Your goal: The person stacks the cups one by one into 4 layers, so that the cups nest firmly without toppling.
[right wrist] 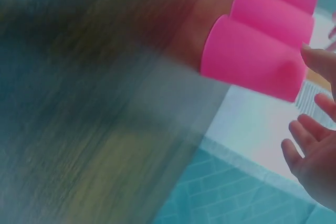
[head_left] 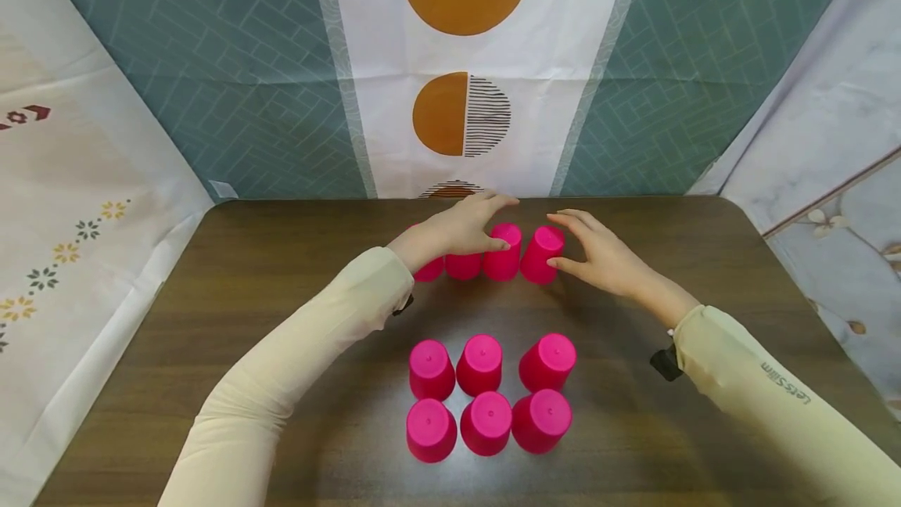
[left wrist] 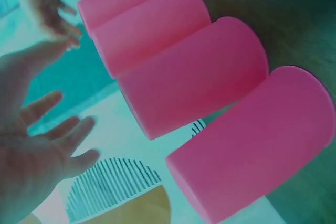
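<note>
Several bright pink cups stand upside down in a row at the back of the table. My left hand (head_left: 457, 228) reaches over this row, its fingers spread and its thumb in front of the third cup (head_left: 501, 263) from the left. In the left wrist view a gap shows between that hand (left wrist: 31, 166) and the cups. Beside the rightmost cup (head_left: 539, 258) is my right hand (head_left: 597, 258), fingers loosely bent and apart. Its thumb overlaps that cup's edge in the right wrist view; I cannot tell whether they touch. The left hand partly hides the leftmost cup (head_left: 428, 271).
Nearer to me on the brown wooden table (head_left: 338, 429) are two rows of three upside-down pink cups, such as one at the front left (head_left: 431, 430). Behind the table hangs a patterned cloth (head_left: 281, 100). Pale cloths flank the left (head_left: 91, 147) and right sides.
</note>
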`<state>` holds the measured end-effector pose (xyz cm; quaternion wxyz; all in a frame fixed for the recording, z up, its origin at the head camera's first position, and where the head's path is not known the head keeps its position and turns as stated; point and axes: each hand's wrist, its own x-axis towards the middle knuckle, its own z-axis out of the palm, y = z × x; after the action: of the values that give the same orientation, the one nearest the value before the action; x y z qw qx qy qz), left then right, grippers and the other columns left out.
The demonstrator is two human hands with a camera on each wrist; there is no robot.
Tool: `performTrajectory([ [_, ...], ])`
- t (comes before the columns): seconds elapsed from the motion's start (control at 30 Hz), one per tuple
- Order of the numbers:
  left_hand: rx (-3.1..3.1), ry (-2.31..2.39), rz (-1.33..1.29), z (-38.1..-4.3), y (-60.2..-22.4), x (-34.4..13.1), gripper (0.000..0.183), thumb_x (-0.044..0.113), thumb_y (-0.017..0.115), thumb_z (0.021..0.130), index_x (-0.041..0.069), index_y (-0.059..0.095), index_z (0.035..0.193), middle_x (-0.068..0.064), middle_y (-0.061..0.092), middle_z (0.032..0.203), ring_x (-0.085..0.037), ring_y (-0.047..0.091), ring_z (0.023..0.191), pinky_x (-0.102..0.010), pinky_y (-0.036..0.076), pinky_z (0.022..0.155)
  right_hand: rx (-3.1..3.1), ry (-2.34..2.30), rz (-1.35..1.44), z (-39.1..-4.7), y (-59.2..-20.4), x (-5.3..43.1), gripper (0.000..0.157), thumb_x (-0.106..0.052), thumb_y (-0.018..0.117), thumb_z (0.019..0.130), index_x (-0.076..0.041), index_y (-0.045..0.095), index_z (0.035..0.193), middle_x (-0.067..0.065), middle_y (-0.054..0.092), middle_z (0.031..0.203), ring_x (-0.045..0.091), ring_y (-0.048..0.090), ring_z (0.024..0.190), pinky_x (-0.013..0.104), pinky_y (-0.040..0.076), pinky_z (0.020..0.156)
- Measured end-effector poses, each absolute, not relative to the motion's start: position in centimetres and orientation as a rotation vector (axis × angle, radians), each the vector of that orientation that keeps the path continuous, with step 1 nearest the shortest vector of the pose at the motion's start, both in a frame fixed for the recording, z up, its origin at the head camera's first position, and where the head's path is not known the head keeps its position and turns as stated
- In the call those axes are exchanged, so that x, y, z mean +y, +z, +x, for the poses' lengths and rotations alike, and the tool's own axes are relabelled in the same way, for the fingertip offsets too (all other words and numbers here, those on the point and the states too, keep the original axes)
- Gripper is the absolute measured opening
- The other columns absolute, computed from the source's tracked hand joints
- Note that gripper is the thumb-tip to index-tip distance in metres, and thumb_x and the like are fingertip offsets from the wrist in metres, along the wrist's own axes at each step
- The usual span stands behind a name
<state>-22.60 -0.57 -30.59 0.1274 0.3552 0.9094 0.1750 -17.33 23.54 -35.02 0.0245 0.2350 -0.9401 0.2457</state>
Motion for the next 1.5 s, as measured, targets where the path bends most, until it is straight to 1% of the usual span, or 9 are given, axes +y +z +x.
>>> performTrajectory([
  [0.17, 2.708, 0.648, 1.149, -20.1, -30.2, -1.7, 0.057, 0.025, 0.068, 0.084, 0.014, 0.045, 0.136, -0.010, 0.031, 0.147, -0.027, 0.033, 0.133, -0.046, 0.030, 0.108, -2.824, 0.732, 0.774, -15.7, -34.5, 22.7, 0.063, -0.018, 0.074, 0.079, -0.006, 0.046, 0.134, 0.016, 0.042, 0.137, 0.036, 0.041, 0.124, 0.061, 0.035, 0.097],
  [0.4, 2.685, 0.778, 1.302, -15.9, -30.8, -5.2, 0.052, 0.021, 0.072, 0.081, 0.011, 0.053, 0.129, -0.009, 0.038, 0.143, -0.024, 0.037, 0.130, -0.041, 0.038, 0.102, -2.753, 0.731, 0.946, -13.1, -33.6, 20.5, 0.063, -0.019, 0.075, 0.078, -0.009, 0.048, 0.133, 0.010, 0.045, 0.135, 0.030, 0.045, 0.122, 0.056, 0.039, 0.095],
  [0.53, 2.662, 0.859, 1.259, -13.9, -30.7, -7.1, 0.051, 0.022, 0.072, 0.081, 0.011, 0.054, 0.128, -0.007, 0.044, 0.139, -0.021, 0.039, 0.128, -0.041, 0.039, 0.102, -2.765, 0.756, 1.007, -11.8, -33.0, 19.5, 0.063, -0.022, 0.075, 0.078, -0.013, 0.047, 0.134, 0.005, 0.046, 0.135, 0.026, 0.045, 0.122, 0.050, 0.043, 0.095],
  [0.67, 2.585, 0.939, 1.142, -11.9, -30.9, -8.8, 0.054, 0.023, 0.072, 0.081, 0.013, 0.052, 0.130, -0.002, 0.049, 0.134, -0.017, 0.044, 0.124, -0.035, 0.045, 0.096, -2.810, 0.772, 1.065, -10.5, -32.5, 18.5, 0.065, -0.028, 0.076, 0.078, -0.016, 0.047, 0.135, 0.001, 0.047, 0.134, 0.021, 0.048, 0.120, 0.045, 0.046, 0.093],
  [0.87, 2.482, 0.991, 0.938, -9.0, -32.1, -10.4, 0.055, 0.021, 0.074, 0.079, 0.013, 0.052, 0.129, 0.001, 0.053, 0.129, -0.016, 0.049, 0.118, -0.035, 0.048, 0.091, -2.923, 0.848, 1.143, -9.0, -32.1, 16.6, 0.070, -0.030, 0.075, 0.078, -0.015, 0.043, 0.139, 0.001, 0.050, 0.134, 0.018, 0.053, 0.119, 0.039, 0.048, 0.092],
  [0.97, 2.483, 0.974, 0.874, -8.3, -32.5, -10.8, 0.057, 0.022, 0.075, 0.078, 0.013, 0.053, 0.129, 0.002, 0.053, 0.127, -0.018, 0.050, 0.116, -0.035, 0.049, 0.089, -2.958, 0.797, 1.211, -8.5, -31.9, 15.4, 0.070, -0.030, 0.075, 0.078, -0.014, 0.044, 0.139, 0.002, 0.052, 0.134, 0.020, 0.054, 0.118, 0.041, 0.049, 0.091],
  [1.2, 2.516, 0.912, 0.810, -7.8, -32.8, -11.2, 0.058, 0.029, 0.077, 0.076, 0.013, 0.055, 0.127, -0.004, 0.057, 0.123, -0.021, 0.054, 0.110, -0.035, 0.050, 0.086, -2.808, 0.552, 1.448, -8.2, -32.3, 13.9, 0.057, -0.034, 0.076, 0.077, -0.015, 0.058, 0.127, 0.000, 0.057, 0.127, 0.018, 0.055, 0.114, 0.044, 0.047, 0.093],
  [1.37, 2.519, 0.942, 0.843, -7.3, -33.6, -11.6, 0.058, 0.027, 0.079, 0.074, 0.010, 0.056, 0.125, -0.002, 0.059, 0.119, -0.014, 0.056, 0.103, -0.032, 0.052, 0.082, -2.790, 0.539, 1.495, -8.2, -32.6, 13.8, 0.055, -0.035, 0.076, 0.077, -0.016, 0.059, 0.125, -0.002, 0.057, 0.125, 0.015, 0.055, 0.113, 0.040, 0.048, 0.092],
  [1.5, 2.518, 0.968, 0.826, -6.9, -34.3, -12.0, 0.059, 0.023, 0.080, 0.072, 0.009, 0.056, 0.124, -0.001, 0.060, 0.115, -0.014, 0.057, 0.099, -0.031, 0.053, 0.078, -2.829, 0.562, 1.522, -8.3, -32.7, 13.6, 0.054, -0.033, 0.076, 0.077, -0.014, 0.059, 0.125, -0.001, 0.058, 0.122, 0.014, 0.056, 0.112, 0.033, 0.050, 0.090],
])
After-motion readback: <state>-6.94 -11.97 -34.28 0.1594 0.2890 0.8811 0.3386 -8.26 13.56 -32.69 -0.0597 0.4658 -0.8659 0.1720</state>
